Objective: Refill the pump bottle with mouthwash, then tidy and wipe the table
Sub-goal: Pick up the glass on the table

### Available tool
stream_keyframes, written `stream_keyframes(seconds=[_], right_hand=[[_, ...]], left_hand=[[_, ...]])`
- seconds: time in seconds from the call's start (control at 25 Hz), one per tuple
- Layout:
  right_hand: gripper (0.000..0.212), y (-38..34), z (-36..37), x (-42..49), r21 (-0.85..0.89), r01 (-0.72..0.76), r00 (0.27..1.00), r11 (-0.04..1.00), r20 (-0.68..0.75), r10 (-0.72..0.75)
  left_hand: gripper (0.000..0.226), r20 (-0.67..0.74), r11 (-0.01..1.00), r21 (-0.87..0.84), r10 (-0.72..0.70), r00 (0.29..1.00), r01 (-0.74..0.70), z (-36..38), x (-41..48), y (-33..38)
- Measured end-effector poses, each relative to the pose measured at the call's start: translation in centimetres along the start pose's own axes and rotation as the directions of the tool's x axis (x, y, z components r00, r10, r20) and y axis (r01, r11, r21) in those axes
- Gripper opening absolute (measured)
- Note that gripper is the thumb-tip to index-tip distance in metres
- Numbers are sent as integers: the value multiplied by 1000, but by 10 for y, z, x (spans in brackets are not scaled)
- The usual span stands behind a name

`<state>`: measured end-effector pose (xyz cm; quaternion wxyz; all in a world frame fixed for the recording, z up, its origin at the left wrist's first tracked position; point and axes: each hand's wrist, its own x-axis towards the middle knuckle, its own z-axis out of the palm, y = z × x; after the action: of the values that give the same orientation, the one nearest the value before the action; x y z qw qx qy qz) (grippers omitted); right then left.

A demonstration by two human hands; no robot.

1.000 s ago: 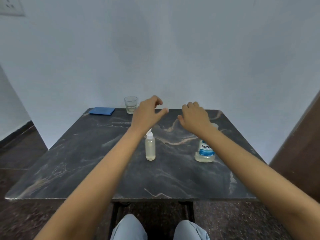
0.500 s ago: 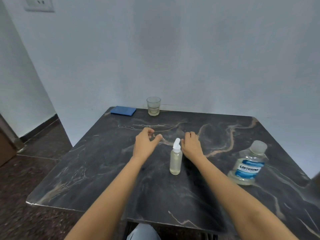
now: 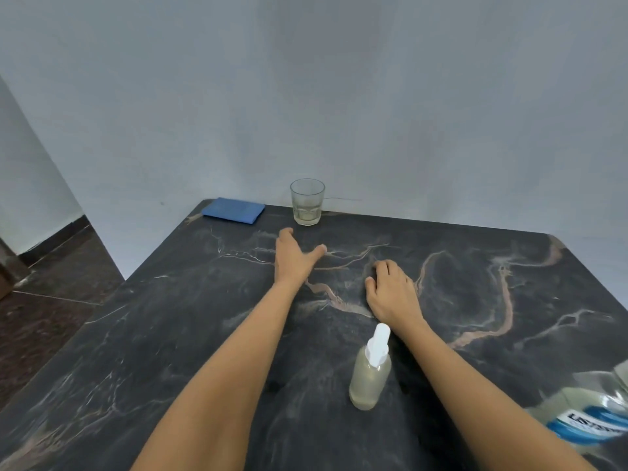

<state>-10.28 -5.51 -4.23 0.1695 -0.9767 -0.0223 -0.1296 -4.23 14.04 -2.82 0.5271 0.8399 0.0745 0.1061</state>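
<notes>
Pump bottle: one, clear, pale yellowish liquid, white pump top, upright on counter. One mouthwash bottle, one glass. Your left hand and right hand: fingers spread, empty.

I look down on a dark marbled table set against a pale wall. My left hand reaches forward with its fingers spread and nothing in it, just short of a clear glass that stands at the far edge with a little pale liquid in the bottom. A folded blue cloth lies to the left of the glass. My right hand is over the tabletop with its fingers curled, also holding nothing. Near that forearm stands the pump bottle, upright, white-topped, filled with pale yellowish liquid. The mouthwash bottle shows blurred at the lower right corner.
</notes>
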Motion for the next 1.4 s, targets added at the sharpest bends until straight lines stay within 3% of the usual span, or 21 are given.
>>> stream_keyframes(seconds=[0.32, 0.72, 0.92, 1.08, 1.2, 1.4], right_hand=[[36, 6, 10, 4, -29, 8, 1000, 1000, -14, -9], [37, 10, 18, 5, -22, 7, 999, 1000, -42, -8], [35, 11, 16, 7, 0, 6, 999, 1000, -47, -6], [34, 9, 8, 4, 60, 7, 1000, 998, -20, -6], [33, 5, -2, 3, 217, -45, 999, 975, 23, 40], [32, 1, -23, -26, 549, 29, 996, 835, -90, 24]], left_hand=[[120, -66, 995, -95, -28, 997, 21, 25, 105, 11], [87, -76, 996, -92, 7, 997, -14, 32, 139, -1], [80, -34, 977, -163, 130, 991, -134, 11, 95, 6], [79, -44, 961, -242, 129, 991, -136, -21, 21, 18], [82, -50, 959, -257, 110, 993, -119, -46, -40, 15], [84, -17, 964, -244, 104, 994, -105, -79, -134, 5]])
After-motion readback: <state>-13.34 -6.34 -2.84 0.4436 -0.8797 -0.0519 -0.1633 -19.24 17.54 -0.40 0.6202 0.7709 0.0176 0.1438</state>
